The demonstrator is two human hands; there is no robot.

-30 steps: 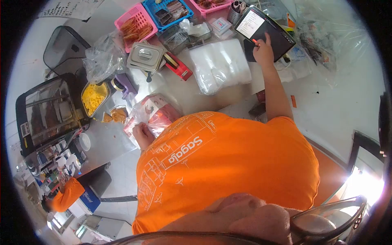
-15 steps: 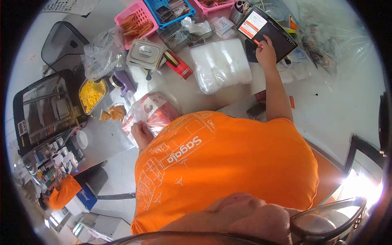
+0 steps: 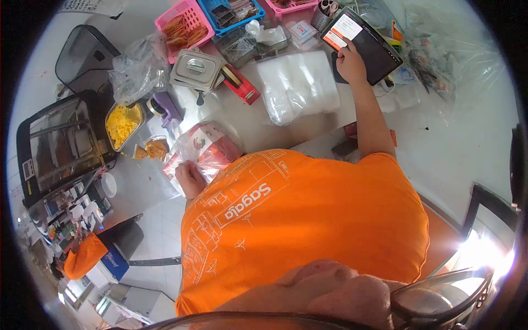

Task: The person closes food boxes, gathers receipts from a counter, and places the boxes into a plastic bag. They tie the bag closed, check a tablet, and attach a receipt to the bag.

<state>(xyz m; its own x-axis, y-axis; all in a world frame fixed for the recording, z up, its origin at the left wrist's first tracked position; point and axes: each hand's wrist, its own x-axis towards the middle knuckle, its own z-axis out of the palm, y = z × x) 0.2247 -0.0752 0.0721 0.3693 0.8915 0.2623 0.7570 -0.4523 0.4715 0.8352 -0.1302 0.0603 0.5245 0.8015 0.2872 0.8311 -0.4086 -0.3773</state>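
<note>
My left hand (image 3: 190, 179) is closed on the gathered top of a clear plastic bag (image 3: 212, 147) with a red and white package inside. Over at the upper right, my right hand (image 3: 351, 63) reaches to a dark tablet (image 3: 371, 58). Its index finger is stretched out onto the lit orange and white part of the screen, the other fingers are partly curled, and nothing shows in it. A stack of clear plastic bags (image 3: 300, 88) lies between the two hands. Beside the left hand's bag are small orange-brown packets (image 3: 155, 148).
Purple (image 3: 168, 109) and red (image 3: 242, 85) tape dispensers, a lidded metal container (image 3: 195, 70) and a tray of yellow food (image 3: 122, 126) stand at the left. Pink (image 3: 206, 25) and blue (image 3: 239, 25) baskets line the back. Another person's orange sleeve (image 3: 85, 256) shows lower left.
My right hand has moved left and slightly up over the tablet, its fingertip now at the lit part of the screen. My left hand stays on the bag.
</note>
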